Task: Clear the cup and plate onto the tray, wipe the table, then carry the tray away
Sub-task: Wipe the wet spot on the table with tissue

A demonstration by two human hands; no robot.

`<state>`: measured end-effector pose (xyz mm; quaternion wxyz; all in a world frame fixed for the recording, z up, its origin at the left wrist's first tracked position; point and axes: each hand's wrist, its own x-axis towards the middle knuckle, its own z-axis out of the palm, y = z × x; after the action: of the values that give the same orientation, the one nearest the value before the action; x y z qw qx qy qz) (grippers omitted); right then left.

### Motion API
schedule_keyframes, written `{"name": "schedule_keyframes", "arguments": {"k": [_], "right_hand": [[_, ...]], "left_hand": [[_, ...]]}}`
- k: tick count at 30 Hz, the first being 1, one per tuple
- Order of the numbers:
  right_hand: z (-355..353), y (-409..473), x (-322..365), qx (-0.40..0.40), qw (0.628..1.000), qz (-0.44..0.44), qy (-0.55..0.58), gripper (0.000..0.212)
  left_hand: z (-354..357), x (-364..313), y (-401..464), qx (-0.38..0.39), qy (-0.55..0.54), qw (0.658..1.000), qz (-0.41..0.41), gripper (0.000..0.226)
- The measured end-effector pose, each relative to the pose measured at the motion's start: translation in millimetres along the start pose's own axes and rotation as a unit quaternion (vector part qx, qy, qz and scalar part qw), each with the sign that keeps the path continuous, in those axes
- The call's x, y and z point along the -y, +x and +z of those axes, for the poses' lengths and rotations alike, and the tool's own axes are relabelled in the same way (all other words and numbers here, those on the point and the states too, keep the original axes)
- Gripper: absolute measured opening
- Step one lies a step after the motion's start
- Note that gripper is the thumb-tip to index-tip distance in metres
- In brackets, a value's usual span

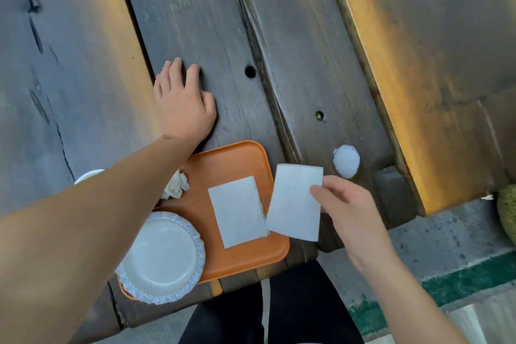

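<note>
Tray (pixel 237 159) carries one plate (pixel 160 257), one napkin (pixel 237 211); hands: two.

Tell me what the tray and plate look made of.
The tray looks like moulded plastic: uniform matte orange, rounded corners, raised lip. The plate seems glazed ceramic, though it could be melamine: glossy off-white with a scalloped bluish rim.

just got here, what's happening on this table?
A person is clearing a dark wooden table. The plate already sits on the orange tray, along with a crumpled napkin and a flat white sheet. The right hand pinches a second white sheet at the tray's right edge, while the left hand rests flat on the wood beyond the tray. A white rim peeks out behind the left forearm; it may be the cup. A round white disc lies on the table.
</note>
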<state>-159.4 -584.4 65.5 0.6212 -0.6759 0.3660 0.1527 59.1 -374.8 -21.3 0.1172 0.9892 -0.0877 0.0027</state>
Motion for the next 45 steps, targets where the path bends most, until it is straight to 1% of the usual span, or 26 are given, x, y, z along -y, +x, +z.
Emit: {"name": "schedule_keyframes", "arguments": {"k": [2, 3, 5, 6, 7, 8, 9, 12, 15, 19, 21, 22, 25, 27, 30, 31, 33, 36, 37, 39, 40, 42, 44, 45], "right_hand": [[-29, 1, 10, -0.106, 0.992, -0.054, -0.031, 0.014], [-43, 4, 17, -0.160, 0.980, -0.098, -0.063, 0.013], [-63, 13, 28, -0.247, 0.937, -0.204, -0.140, 0.013], [-70, 20, 30, -0.266, 0.911, -0.253, -0.187, 0.010], [-73, 27, 28, -0.268, 0.888, -0.288, -0.238, 0.009], [-75, 35, 22, -0.257, 0.872, -0.304, -0.285, 0.009], [-74, 41, 13, -0.238, 0.865, -0.305, -0.319, 0.010], [-59, 51, -12, -0.194, 0.875, -0.263, -0.356, 0.010], [-42, 48, -36, -0.175, 0.880, -0.239, -0.371, 0.014], [-31, 37, -57, -0.163, 0.880, -0.232, -0.382, 0.039], [-34, 33, -63, -0.144, 0.871, -0.246, -0.401, 0.048], [-37, 32, -67, -0.135, 0.862, -0.261, -0.412, 0.049], [-50, 39, -75, -0.129, 0.841, -0.298, -0.432, 0.038], [-57, 50, -73, -0.128, 0.844, -0.310, -0.418, 0.035], [-64, 70, -58, -0.127, 0.848, -0.334, -0.391, 0.022], [-66, 78, -51, -0.127, 0.851, -0.333, -0.385, 0.021], [-73, 95, -34, -0.148, 0.847, -0.329, -0.390, 0.021], [-81, 118, -13, -0.199, 0.842, -0.306, -0.397, 0.018], [-79, 120, -10, -0.202, 0.836, -0.306, -0.408, 0.017], [-68, 111, -15, -0.172, 0.819, -0.329, -0.438, 0.021], [-63, 100, -24, -0.137, 0.823, -0.336, -0.436, 0.024], [-59, 73, -44, -0.073, 0.846, -0.311, -0.427, 0.025], [-66, 53, -61, -0.041, 0.848, -0.314, -0.426, 0.029], [-73, 50, -66, -0.042, 0.837, -0.329, -0.436, 0.033]], "left_hand": [[1, -11, 12, 0.005, -0.013, 0.999, 0.047, 0.051], [3, -17, 16, 0.011, -0.019, 0.997, 0.068, 0.052], [11, -26, 17, 0.015, -0.015, 0.997, 0.081, 0.053], [15, -28, 16, 0.009, -0.011, 0.997, 0.077, 0.053], [18, -28, 16, 0.000, -0.012, 0.997, 0.073, 0.052], [20, -28, 16, -0.007, -0.018, 0.997, 0.072, 0.052], [22, -27, 16, -0.011, -0.026, 0.997, 0.071, 0.051], [23, -24, 17, -0.021, -0.028, 0.997, 0.065, 0.051], [27, -26, 17, -0.028, -0.025, 0.997, 0.069, 0.051], [29, -24, 19, -0.033, -0.021, 0.997, 0.066, 0.052], [30, -25, 18, -0.030, -0.020, 0.997, 0.068, 0.052], [29, -25, 17, -0.028, -0.020, 0.997, 0.068, 0.053], [28, -25, 18, -0.025, -0.017, 0.997, 0.069, 0.053], [28, -25, 18, -0.023, -0.017, 0.997, 0.070, 0.053], [29, -25, 19, -0.024, -0.018, 0.997, 0.069, 0.052], [29, -25, 19, -0.025, -0.018, 0.997, 0.069, 0.052], [29, -25, 18, -0.027, -0.017, 0.997, 0.069, 0.052], [29, -25, 18, -0.024, -0.017, 0.997, 0.070, 0.052], [29, -25, 18, -0.024, -0.018, 0.997, 0.070, 0.052], [29, -24, 18, -0.026, -0.018, 0.997, 0.071, 0.052], [29, -24, 18, -0.028, -0.019, 0.997, 0.072, 0.052], [29, -24, 18, -0.031, -0.021, 0.997, 0.073, 0.052], [29, -25, 18, -0.034, -0.021, 0.997, 0.073, 0.052], [29, -25, 18, -0.036, -0.020, 0.996, 0.074, 0.052]]}}
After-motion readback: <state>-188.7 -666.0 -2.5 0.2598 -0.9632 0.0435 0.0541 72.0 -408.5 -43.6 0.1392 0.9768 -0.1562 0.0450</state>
